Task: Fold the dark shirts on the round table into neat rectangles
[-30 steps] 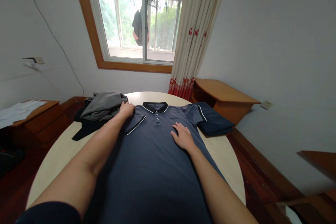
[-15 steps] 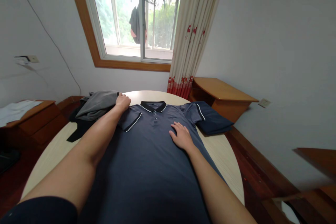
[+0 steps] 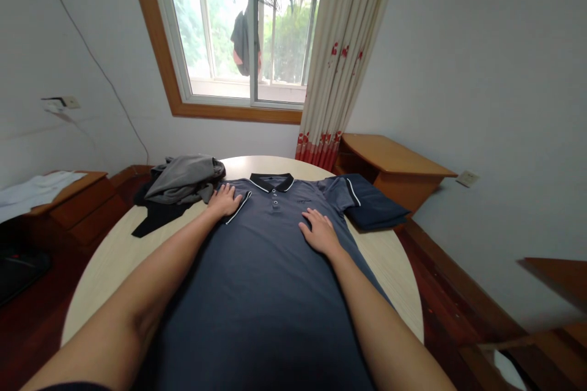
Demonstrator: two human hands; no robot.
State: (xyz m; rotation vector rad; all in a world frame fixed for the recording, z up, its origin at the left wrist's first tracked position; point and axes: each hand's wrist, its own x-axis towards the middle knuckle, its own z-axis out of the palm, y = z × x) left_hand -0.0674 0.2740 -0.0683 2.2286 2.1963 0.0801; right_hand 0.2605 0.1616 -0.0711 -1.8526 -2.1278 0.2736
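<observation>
A dark grey-blue polo shirt (image 3: 270,269) lies spread face up, its black, white-edged collar (image 3: 272,183) at the far end. My left hand (image 3: 225,200) rests flat on the sleeve at the left, fingers spread, partly covering that sleeve. On the right side of the chest, below the small lettering, my right hand (image 3: 320,231) lies flat with fingers apart. The right sleeve (image 3: 342,193) reaches over a folded navy garment (image 3: 378,206). The shirt's lower end runs out of view towards me.
A heap of grey and black clothes (image 3: 183,180) sits at the far left of the round table (image 3: 105,275). Behind the table are a window (image 3: 238,30) and a curtain (image 3: 343,61). A wooden desk (image 3: 394,159) stands at the back right, and a wooden cabinet (image 3: 68,201) at the left.
My left hand has moved from the clothes heap's edge down and right onto the shirt's left sleeve, pressing flat. My right hand stays on the chest. The view has shifted slightly.
</observation>
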